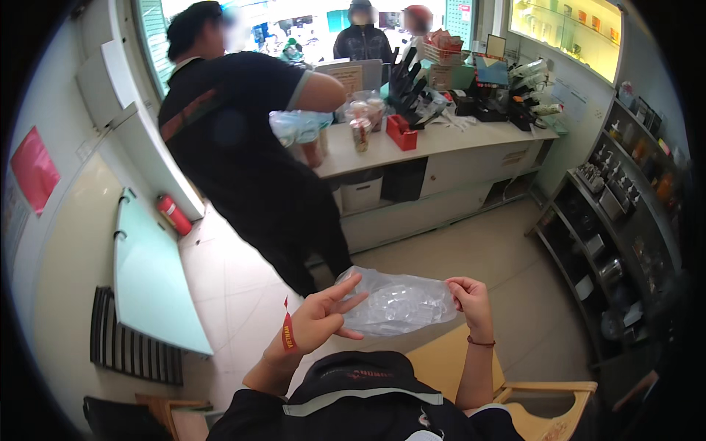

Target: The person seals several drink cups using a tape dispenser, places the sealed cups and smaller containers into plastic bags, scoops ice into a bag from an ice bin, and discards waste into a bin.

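Note:
A translucent plastic bag hangs in front of my torso, with a pile of clear plastic items, perhaps cup lids, showing in it. My right hand pinches the bag's right end between thumb and fingers. At the left end is my left hand, its fingers spread over and beside the plastic; whether any of them grip it, I cannot tell. A red band with yellow lettering is round the left wrist, a thin dark-red bracelet round the right.
A co-worker in black stands ahead at the counter, which holds bagged drinks, a filled cup and a red tape dispenser. Metal shelves line the right. A wooden chair is beside me; a folding board leans left.

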Motion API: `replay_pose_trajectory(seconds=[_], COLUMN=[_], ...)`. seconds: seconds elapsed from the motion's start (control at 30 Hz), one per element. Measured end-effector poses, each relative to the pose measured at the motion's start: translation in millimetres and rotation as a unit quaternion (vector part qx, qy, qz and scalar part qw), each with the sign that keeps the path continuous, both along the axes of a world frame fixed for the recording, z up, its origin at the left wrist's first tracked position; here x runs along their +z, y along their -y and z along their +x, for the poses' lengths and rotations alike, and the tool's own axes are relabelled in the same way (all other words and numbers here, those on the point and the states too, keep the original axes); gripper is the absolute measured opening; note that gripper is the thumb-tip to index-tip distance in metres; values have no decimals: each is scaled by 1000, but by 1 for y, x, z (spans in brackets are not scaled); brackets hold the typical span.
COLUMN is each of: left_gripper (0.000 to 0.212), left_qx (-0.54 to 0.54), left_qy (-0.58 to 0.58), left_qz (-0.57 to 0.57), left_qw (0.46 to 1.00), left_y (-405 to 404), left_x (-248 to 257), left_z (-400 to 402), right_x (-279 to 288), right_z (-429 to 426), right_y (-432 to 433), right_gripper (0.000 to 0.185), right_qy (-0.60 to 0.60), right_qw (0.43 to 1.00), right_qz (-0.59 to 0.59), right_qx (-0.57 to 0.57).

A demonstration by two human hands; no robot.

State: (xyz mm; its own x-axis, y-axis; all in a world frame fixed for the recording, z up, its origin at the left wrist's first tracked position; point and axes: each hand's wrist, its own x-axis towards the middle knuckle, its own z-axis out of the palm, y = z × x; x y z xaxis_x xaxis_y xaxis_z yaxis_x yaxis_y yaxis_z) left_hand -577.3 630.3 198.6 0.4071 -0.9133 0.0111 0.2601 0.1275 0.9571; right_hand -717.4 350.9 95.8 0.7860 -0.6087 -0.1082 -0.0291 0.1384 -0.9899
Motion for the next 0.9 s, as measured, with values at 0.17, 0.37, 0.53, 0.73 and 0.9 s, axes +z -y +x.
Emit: replay_pose_trajectory(seconds=[0.17, 0.37, 0.53, 0.73, 0.9], left_gripper=[70, 76, 74, 76, 76], left_qx=[14, 87, 151, 303, 324], left_qy=[-6, -9, -11, 5, 24], left_qz=[-16, -30, -57, -84, -124], left_qw=[1000, 996, 987, 949, 938], left_y=[99, 215, 307, 395, 446], left_x=[5, 4, 5, 13, 3], left_z=[100, 193, 253, 335, 392], right_x=[14, 11, 21, 46, 58], right_z=[101, 245, 386, 544, 635], right_y=[95, 243, 333, 406, 454], right_gripper=[12, 13, 13, 15, 14], right_qy=[16, 19, 27, 73, 92], right_qw=[998, 995, 982, 959, 945], right_qz=[-45, -72, -96, -147, -177], right_qx=[-37, 67, 163, 233, 260])
